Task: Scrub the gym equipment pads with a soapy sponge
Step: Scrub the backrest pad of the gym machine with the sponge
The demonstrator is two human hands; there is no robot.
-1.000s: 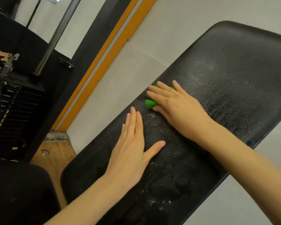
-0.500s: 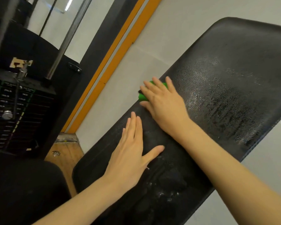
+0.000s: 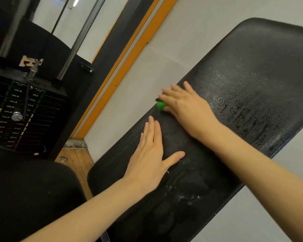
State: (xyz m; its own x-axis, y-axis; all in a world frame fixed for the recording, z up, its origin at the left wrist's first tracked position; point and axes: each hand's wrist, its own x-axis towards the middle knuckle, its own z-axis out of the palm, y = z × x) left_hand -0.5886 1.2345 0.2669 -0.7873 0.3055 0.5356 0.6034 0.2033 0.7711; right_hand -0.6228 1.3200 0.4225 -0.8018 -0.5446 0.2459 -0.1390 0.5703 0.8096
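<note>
A long black textured bench pad (image 3: 252, 70) runs diagonally from lower left to upper right, wet and streaked with soapy foam. A green sponge (image 3: 160, 105) lies at the pad's left edge, mostly hidden under my right hand (image 3: 184, 105), which presses it down with straight fingers. My left hand (image 3: 150, 154) lies flat on the pad just below, fingers straight and thumb spread, holding nothing.
A black weight stack (image 3: 19, 116) with a selector pin and steel guide rods stands at the left. A second black pad (image 3: 28, 198) fills the lower left. Grey floor, an orange-edged strip (image 3: 129, 63) and a patch of wooden floor (image 3: 73, 159) lie beyond the bench.
My right hand has slid the sponge along the pad's left edge toward its far end. My left hand has stayed flat in the same place on the pad.
</note>
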